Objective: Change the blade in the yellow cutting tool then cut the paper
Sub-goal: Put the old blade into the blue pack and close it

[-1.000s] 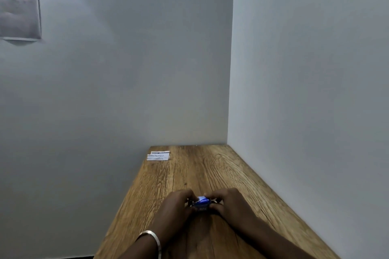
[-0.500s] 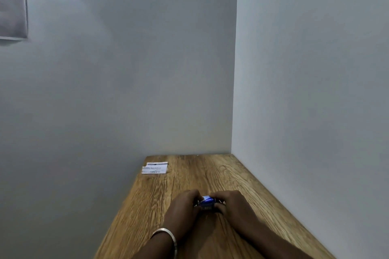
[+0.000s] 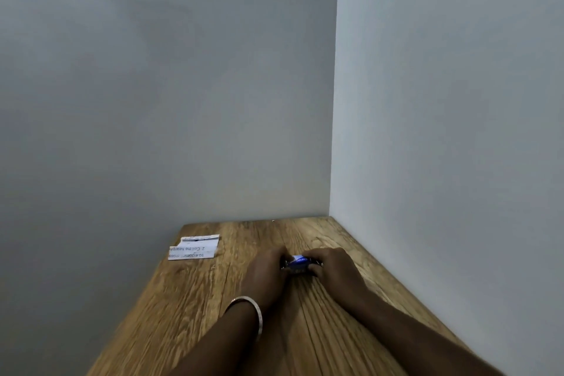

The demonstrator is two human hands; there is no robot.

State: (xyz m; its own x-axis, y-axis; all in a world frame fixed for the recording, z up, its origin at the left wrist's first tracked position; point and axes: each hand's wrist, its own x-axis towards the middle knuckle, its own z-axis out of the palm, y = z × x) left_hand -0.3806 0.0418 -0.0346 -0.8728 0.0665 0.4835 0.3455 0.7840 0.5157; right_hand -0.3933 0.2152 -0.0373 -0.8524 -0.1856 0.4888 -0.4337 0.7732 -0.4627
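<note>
Fingers (image 3: 282, 256) of both hands pinch blue packet (image 3: 298, 262) (contents hidden) between them.

Overall light: dim and soft, with a cool grey cast across the whole head view.
Walls: the right wall (image 3: 451, 107) reads lighter and bluer than the back wall (image 3: 158, 76), which darkens toward the left edge and lower left corner.
Shadows: faint and diffuse; a soft dark patch lies on the wooden tabletop (image 3: 189, 299) under and between the forearms.
Glare: none strong; a small bright glint on the metal bangle (image 3: 255, 311).
Blur: slight motion smear over the left hand (image 3: 268, 275), right hand (image 3: 334, 267) and the nearer wood grain.
Focus: print on the paper scrap (image 3: 195, 249) is partly legible.
Distortion: wide-angle stretch; tabletop edges splay outward toward the bottom.
</note>
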